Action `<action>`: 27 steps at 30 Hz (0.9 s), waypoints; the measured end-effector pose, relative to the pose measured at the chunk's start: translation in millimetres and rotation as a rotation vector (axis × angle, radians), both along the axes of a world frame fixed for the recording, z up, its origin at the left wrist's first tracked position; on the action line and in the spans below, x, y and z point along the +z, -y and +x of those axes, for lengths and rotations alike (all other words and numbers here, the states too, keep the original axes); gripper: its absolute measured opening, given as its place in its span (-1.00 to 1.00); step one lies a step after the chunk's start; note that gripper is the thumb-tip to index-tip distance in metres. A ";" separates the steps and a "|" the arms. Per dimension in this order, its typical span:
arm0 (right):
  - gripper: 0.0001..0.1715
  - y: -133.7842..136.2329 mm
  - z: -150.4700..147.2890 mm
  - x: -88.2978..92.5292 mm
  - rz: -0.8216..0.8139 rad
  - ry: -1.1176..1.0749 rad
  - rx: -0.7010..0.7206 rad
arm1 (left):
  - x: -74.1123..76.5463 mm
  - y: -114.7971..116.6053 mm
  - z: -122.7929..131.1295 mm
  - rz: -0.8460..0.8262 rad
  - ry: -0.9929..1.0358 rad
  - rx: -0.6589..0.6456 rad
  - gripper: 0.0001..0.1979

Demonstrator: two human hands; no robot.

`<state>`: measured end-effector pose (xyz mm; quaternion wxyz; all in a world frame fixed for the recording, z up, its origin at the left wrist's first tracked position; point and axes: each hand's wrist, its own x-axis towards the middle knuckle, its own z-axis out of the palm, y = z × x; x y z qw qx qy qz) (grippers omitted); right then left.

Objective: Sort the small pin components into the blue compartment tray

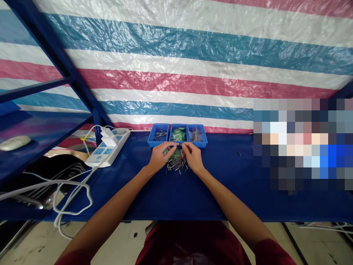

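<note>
My left hand (pixel 162 154) and my right hand (pixel 193 154) meet over a loose pile of thin metal pieces (pixel 176 165) on the blue table. Thumb and fingers of each are pinched together, their tips close to each other; whatever they hold is too small to make out. Some green material lies among the pile between the hands. Just behind stand three blue bins: the left bin (pixel 149 140) holds thin metal pieces, the middle bin (pixel 171 129) green packets, and the right bin (pixel 204 140) clear or greyish packets.
A white power strip (pixel 117 149) with a plugged-in adapter (pixel 109 138) and looping white cables (pixel 89 195) is at the left. One small dark piece (pixel 238 152) lies on the table (pixel 231 176) to the right. A white mouse (pixel 15 143) rests on the left shelf.
</note>
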<state>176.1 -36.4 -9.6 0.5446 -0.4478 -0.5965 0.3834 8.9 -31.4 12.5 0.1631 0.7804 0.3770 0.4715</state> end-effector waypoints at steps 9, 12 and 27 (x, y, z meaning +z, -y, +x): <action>-0.71 -2.2 6.0 5.2 0.022 -0.051 -0.123 | -7.5 -3.0 -0.7 0.084 -0.105 -0.006 -0.78; -0.72 -2.0 5.5 5.7 0.029 -0.060 -0.117 | -5.2 -1.4 1.6 -0.051 0.039 0.002 -0.76; -0.75 -0.9 5.2 5.3 0.049 -0.020 -0.104 | -3.2 -9.2 -1.0 -0.461 0.348 -0.158 -0.57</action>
